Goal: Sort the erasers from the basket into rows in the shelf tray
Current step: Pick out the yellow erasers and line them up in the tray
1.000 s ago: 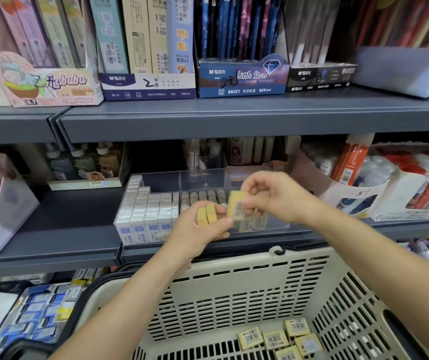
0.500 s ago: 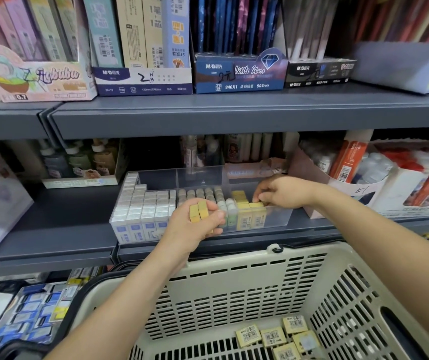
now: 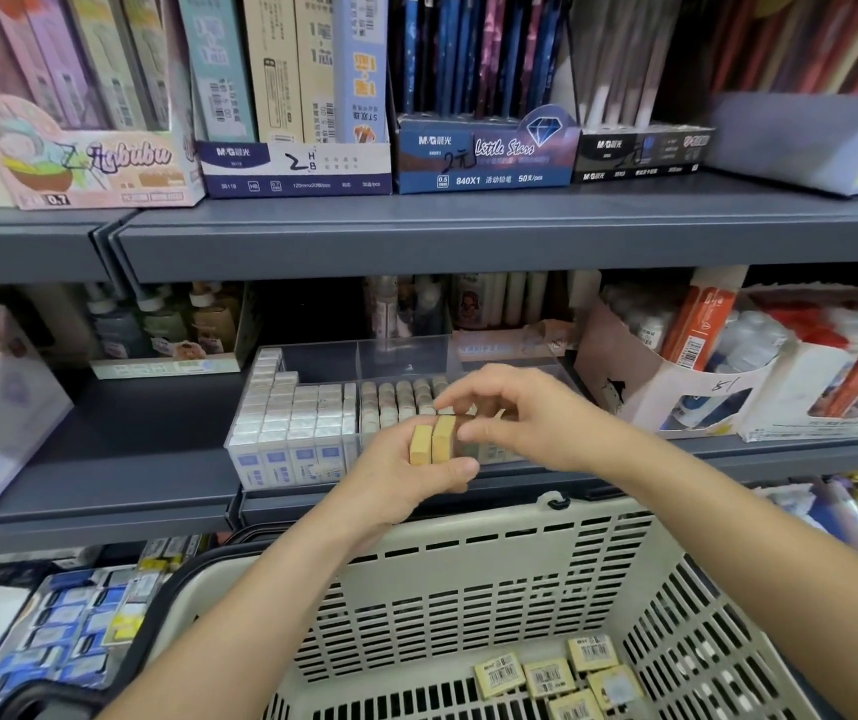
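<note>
Below, loose erasers lie in the basket; the tray holds rows.

- Left hand grips two yellow erasers just in front of clear tray.
- Right hand pinches the right one.
- Basket below tray, loose erasers inside.

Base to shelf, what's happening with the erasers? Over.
Left grip holds two yellow erasers. Right grip touching them, pinch unclear. Loose erasers lie in basket.
</note>
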{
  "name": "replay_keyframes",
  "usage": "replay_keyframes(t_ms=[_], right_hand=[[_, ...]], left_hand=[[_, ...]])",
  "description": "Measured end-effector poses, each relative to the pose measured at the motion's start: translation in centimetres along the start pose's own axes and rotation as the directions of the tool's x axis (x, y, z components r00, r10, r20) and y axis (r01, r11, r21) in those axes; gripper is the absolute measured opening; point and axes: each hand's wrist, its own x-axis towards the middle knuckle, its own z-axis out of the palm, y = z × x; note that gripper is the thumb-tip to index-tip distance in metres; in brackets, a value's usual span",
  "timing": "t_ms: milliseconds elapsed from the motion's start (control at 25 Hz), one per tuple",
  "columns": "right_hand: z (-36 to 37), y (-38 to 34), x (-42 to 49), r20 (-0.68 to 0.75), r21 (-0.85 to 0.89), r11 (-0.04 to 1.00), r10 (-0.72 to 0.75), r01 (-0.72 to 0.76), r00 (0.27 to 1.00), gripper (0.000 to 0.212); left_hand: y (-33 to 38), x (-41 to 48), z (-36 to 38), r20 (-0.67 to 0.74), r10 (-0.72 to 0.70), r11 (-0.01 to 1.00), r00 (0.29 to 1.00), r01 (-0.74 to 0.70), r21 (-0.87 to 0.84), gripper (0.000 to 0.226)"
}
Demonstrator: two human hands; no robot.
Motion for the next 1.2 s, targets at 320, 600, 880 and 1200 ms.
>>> replay_keyframes(t_ms=[320, 600, 880, 1200], right_hand=[[-0.4, -0.8, -0.5, -0.015, 0.174, 0.982, 0.084, -0.081, 0.996, 0.015], [-0.9, 0.6, -0.8, 0.009, 0.350, 0.917, 0.202, -0.193, 0.979, 0.022], [-4.4, 2.5, 1.0, -0.375, 0.004, 0.965, 0.246, -0.264, 0.894, 0.011], [-1.9, 6.6, 2.3, -0.148, -0.267, 0.887, 0.349, -0.377, 0.925, 0.013]], left_hand=[[-0.2, 0.0, -0.2, -0.096, -0.016, 0.999, 0.995, 0.013, -0.033, 0.038], [0.0, 0.0, 0.3, -0.152, -0.011, 0.994, 0.988, -0.005, -0.108, 0.028], [0.4, 0.2, -0.4, -0.313, 0.010, 0.995, 0.950, 0.020, 0.093, 0.013], [0.4, 0.2, -1.0, -0.032, -0.180, 0.962, 0.983, 0.183, 0.202, 0.030]])
